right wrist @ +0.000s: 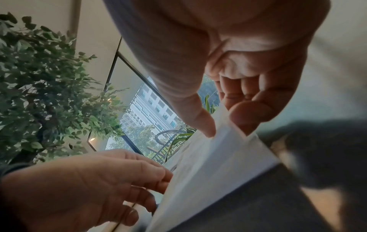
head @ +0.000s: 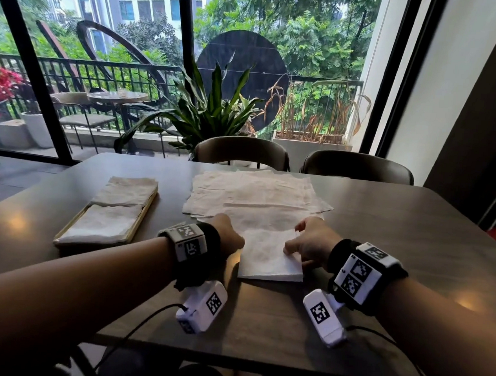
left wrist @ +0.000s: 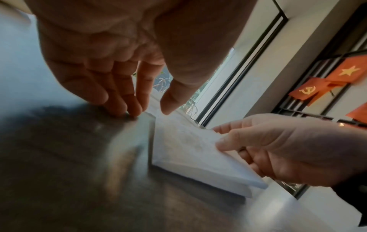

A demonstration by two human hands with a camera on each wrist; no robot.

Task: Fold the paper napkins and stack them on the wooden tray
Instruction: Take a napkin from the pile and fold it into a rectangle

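Observation:
A folded white napkin [head: 265, 259] lies on the dark table [head: 398, 242] in front of me. My right hand [head: 298, 247] pinches its right edge, thumb [right wrist: 200, 119] on top and fingers [right wrist: 248, 113] beneath, lifting that side slightly. My left hand [head: 231, 236] is at the napkin's left edge. Its straight fingers [left wrist: 131, 103] touch the table by the far left corner, and the thumb hovers above the paper. The wooden tray [head: 142, 216] at left carries two stacks of folded napkins [head: 106, 225]. A pile of unfolded napkins [head: 255, 194] lies behind my hands.
Two dark chairs [head: 240, 152] [head: 357, 166] stand at the table's far side, with a leafy plant [head: 205, 111] and a large window behind. Black cables [head: 131, 329] run from my wrist cameras over the near table edge.

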